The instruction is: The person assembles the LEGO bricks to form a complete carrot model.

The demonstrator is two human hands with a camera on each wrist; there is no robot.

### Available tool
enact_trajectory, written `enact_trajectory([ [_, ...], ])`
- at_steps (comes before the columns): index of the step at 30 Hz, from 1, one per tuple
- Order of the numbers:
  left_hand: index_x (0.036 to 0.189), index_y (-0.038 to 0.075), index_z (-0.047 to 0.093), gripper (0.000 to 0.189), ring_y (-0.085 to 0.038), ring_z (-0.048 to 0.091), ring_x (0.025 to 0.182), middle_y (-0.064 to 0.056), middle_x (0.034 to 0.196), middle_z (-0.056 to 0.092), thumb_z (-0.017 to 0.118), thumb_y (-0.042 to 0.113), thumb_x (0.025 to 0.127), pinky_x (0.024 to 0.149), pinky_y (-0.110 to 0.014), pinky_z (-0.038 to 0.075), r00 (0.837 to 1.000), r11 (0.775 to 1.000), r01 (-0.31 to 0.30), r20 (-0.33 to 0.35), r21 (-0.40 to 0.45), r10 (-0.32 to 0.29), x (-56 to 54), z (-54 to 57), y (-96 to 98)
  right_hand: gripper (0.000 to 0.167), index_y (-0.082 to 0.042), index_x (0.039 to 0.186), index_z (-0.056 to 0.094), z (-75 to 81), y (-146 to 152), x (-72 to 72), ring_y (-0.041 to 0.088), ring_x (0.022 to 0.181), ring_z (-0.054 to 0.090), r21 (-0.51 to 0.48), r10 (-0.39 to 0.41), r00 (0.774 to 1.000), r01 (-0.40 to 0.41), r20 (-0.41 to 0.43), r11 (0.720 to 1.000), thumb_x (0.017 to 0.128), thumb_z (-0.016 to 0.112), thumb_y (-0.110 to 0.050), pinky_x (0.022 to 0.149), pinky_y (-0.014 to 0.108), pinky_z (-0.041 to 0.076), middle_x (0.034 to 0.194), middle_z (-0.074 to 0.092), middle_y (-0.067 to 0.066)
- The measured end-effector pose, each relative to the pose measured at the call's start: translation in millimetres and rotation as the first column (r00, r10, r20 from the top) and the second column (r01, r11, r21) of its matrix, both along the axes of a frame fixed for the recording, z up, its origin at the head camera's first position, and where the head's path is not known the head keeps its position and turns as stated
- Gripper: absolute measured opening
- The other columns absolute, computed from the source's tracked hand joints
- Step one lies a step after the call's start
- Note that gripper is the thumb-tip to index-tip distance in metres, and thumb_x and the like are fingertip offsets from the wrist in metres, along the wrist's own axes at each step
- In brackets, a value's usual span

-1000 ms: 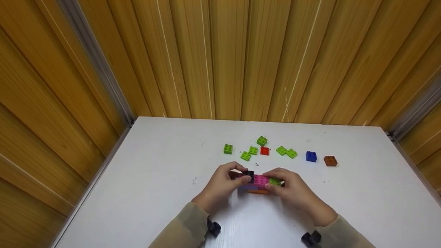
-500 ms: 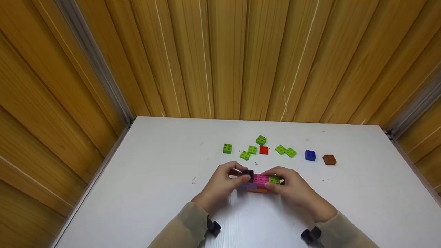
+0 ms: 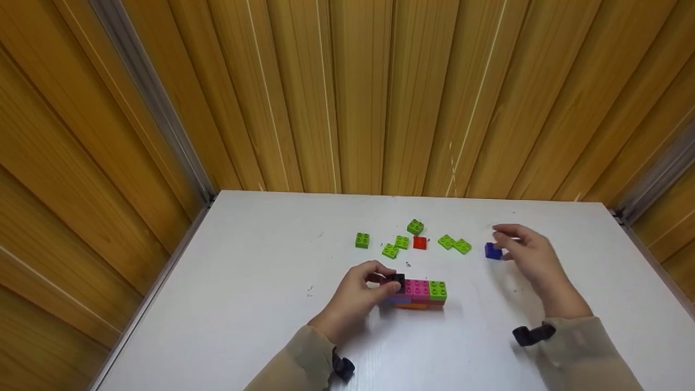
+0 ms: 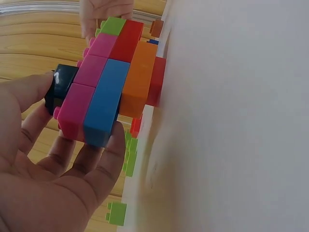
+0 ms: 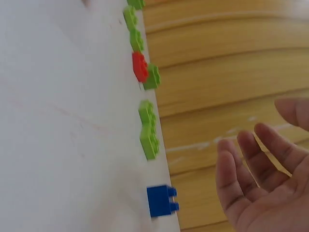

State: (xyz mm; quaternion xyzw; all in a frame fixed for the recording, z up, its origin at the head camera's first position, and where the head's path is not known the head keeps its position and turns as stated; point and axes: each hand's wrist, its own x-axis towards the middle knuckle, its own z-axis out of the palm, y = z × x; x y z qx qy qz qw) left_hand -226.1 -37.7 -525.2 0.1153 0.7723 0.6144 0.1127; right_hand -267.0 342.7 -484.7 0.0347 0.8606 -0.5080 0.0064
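My left hand holds a built stack of toy bricks by its left end. In the left wrist view its thumb lies against a black brick on top, and the fingers curl round the far side and under the stack. Pink bricks and a green one form the upper layer, over blue and red ones, with orange lower down. My right hand hovers by a loose blue brick, fingers apart and loosely bent, nothing between them.
Several loose green bricks lie across the back of the white table, with a red brick among them. A brown brick shows in the left wrist view; in the head view the right hand covers it. Wood-patterned walls enclose the table.
My right hand has let go of the stack's right end and moved right and away to the blue brick. The left hand keeps its grip on the stack.
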Motion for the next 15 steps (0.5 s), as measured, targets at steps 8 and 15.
enact_trajectory([
  [8, 0.123, 0.024, 0.080, 0.021, -0.019, 0.065, 0.122, 0.003, 0.127, 0.077, 0.085, 0.030, 0.103, 0.103, -0.037, 0.052, 1.000, 1.000, 0.001, 0.000, 0.004, -0.001, 0.2, 2.0, 1.3, 0.055, -0.009, 0.166, 0.054, -10.7, 61.9, -2.0, 0.016, 0.125, 0.058, 0.082, -0.263, 0.961, 0.256, 0.089, 0.963, 0.118, 0.055, -0.037, 0.085, 0.016, 0.054, 0.165, 0.055, 0.019],
  [15, 0.122, 0.025, 0.080, 0.021, -0.019, 0.066, 0.121, 0.003, 0.128, 0.076, 0.086, 0.031, 0.103, 0.102, -0.036, 0.055, 1.000, 1.000, -0.003, -0.005, -0.004, 0.003, 1.9, -0.1, 0.1, 0.060, -0.008, 0.172, 0.046, -30.1, 77.7, -4.7, 0.016, 0.115, 0.062, 0.051, -0.230, 0.948, 0.224, 0.220, 0.973, 0.118, 0.058, -0.030, 0.085, 0.019, 0.058, 0.174, 0.046, 0.025],
])
